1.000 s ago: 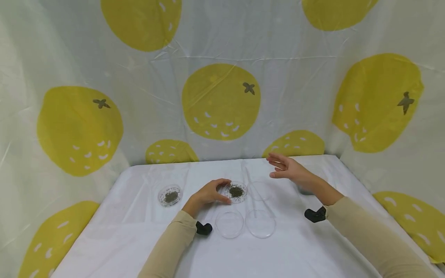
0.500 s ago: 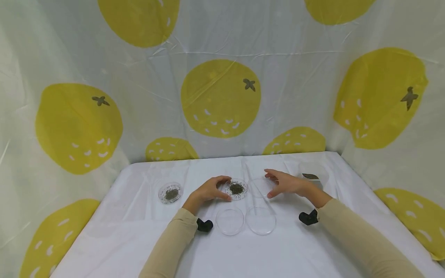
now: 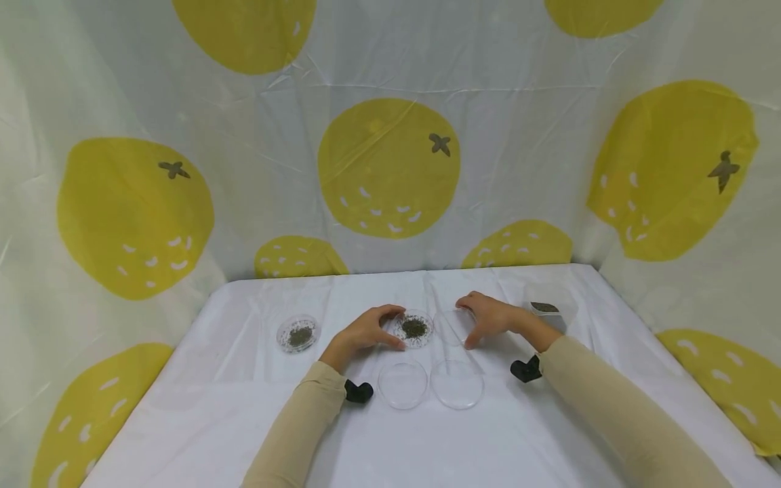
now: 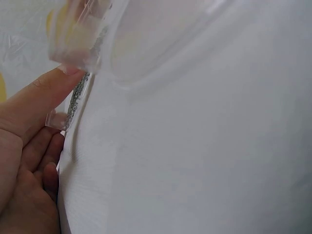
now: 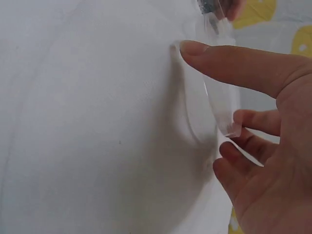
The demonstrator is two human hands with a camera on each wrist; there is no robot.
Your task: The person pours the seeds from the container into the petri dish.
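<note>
In the head view my left hand [image 3: 369,327] grips a clear petri dish with dark green-brown granules [image 3: 414,328], its thumb and fingers at the dish's left side. The left wrist view shows this thumb [image 4: 48,90] against the clear wall. To the right, my right hand [image 3: 491,316] grips a bare clear petri dish [image 3: 453,328] between thumb and fingers. In the right wrist view the bare petri dish's wall [image 5: 222,105] stands between the thumb [image 5: 229,61] and fingertips. Whether it is off the cloth is hard to tell.
Two clear round lids or dishes [image 3: 403,408] [image 3: 457,408] lie in front of the hands. Another petri dish with granules [image 3: 298,335] stands at the left. A clear container with dark granules [image 3: 545,308] stands behind the right forearm. A fruit-patterned curtain [image 3: 390,61] hangs behind the white-covered table [image 3: 183,434].
My right hand has come down and leftward from above the table, and its thumb and fingers have closed on the bare petri dish. The left hand stays on its dish.
</note>
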